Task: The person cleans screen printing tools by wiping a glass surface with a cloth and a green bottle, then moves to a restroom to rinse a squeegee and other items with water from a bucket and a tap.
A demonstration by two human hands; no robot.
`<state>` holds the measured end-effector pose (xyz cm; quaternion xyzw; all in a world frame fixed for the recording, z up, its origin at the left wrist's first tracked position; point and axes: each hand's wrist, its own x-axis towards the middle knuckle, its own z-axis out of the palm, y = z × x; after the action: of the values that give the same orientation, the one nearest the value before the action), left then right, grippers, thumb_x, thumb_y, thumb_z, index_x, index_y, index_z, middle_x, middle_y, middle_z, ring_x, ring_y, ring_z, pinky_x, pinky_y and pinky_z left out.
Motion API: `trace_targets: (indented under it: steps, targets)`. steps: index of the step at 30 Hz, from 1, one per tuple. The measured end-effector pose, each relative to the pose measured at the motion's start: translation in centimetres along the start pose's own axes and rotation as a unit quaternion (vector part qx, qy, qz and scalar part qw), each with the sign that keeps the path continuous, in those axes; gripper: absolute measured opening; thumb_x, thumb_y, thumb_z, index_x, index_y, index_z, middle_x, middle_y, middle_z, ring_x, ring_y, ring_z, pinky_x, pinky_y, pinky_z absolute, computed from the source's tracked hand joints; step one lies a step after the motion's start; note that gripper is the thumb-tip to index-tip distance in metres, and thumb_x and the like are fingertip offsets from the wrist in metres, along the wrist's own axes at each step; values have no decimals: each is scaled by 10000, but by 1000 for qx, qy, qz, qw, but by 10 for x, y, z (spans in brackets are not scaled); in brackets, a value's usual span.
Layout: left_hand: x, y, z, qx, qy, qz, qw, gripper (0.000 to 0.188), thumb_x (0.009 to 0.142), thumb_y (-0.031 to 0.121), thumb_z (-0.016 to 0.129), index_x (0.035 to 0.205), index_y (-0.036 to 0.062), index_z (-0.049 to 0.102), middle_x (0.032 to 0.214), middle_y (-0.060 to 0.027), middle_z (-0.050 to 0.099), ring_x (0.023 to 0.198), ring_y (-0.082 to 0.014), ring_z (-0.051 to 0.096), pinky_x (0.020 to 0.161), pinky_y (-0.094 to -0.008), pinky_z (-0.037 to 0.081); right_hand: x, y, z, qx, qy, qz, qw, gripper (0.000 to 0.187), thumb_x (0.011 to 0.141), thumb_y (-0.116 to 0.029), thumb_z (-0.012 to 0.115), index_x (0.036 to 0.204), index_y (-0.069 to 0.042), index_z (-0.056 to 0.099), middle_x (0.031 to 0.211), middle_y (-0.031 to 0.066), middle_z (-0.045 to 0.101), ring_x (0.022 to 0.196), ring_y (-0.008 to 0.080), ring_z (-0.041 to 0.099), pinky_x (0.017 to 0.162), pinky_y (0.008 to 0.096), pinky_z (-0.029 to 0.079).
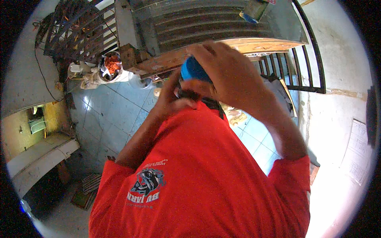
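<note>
Both hands close around a blue-topped container, held up before the chest.
The left hand (pixel 173 97) curls along the container's left side, thumb across its lower front, and the right hand (pixel 231 73) arches over its upper right, fingers bent; some fingertips are hidden or blurred. The blue-topped container (pixel 193 70) sits between the palms, above the collar of a red shirt (pixel 210 166) and, in view, overlapping the wooden front edge of a table (pixel 258 45). Left of the table, a pale bin (pixel 104 76) holds orange and white scraps beside blue floor tiles (pixel 107 103). Farther right, a printed sheet (pixel 356 150) hangs on the wall (pixel 335 109).
</note>
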<state>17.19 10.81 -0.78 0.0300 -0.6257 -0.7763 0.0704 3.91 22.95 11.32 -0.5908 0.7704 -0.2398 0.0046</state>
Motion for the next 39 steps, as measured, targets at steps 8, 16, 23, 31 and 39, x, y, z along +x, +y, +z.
trace_targets:
  steps: [8, 16, 23, 31, 39]
  targets:
    - [-35, -130, -45, 142, 68, -212, 965, 753, 626, 167, 777, 1247, 14, 378, 1183, -110, 504, 1084, -201, 497, 930, -331, 381, -76, 40, 55, 127, -37, 196, 972, 581, 782, -343, 610, 1225, -18, 421, 1149, 192, 506, 1032, 326, 506, 859, 398, 413]
    - [-35, -265, -138, 197, 130, -245, 940, 544, 634, 184, 771, 1097, 66, 509, 1045, -67, 575, 970, -209, 546, 875, -361, 421, -215, 30, 190, 183, -11, 510, 841, 551, 791, -342, 604, 1192, -6, 431, 1165, 212, 489, 1100, 337, 469, 924, 397, 380]
    - [7, -372, -215, 471, 89, -166, 862, 822, 523, 302, 815, 1179, 6, 420, 1173, -188, 491, 1099, -313, 463, 946, -384, 353, -299, -70, 341, 233, 28, 624, 746, 457, 780, -275, 629, 1121, -3, 494, 1138, 195, 516, 1083, 330, 481, 925, 383, 376]
    - [65, -487, -245, 404, 54, -145, 901, 726, 565, 348, 796, 1112, -9, 479, 1111, -168, 542, 1043, -311, 508, 892, -397, 379, -347, -157, 481, 314, -63, 676, 663, 481, 778, -267, 589, 1149, 9, 458, 1147, 238, 479, 1071, 387, 453, 900, 424, 383]
    - [137, -510, -229, 509, 147, -13, 848, 588, 602, 351, 783, 999, 12, 511, 954, -113, 594, 846, -258, 567, 774, -374, 432, -369, -164, 514, 244, -82, 742, 619, 569, 759, -257, 597, 1238, -26, 394, 1262, 235, 386, 1169, 381, 367, 974, 444, 303]
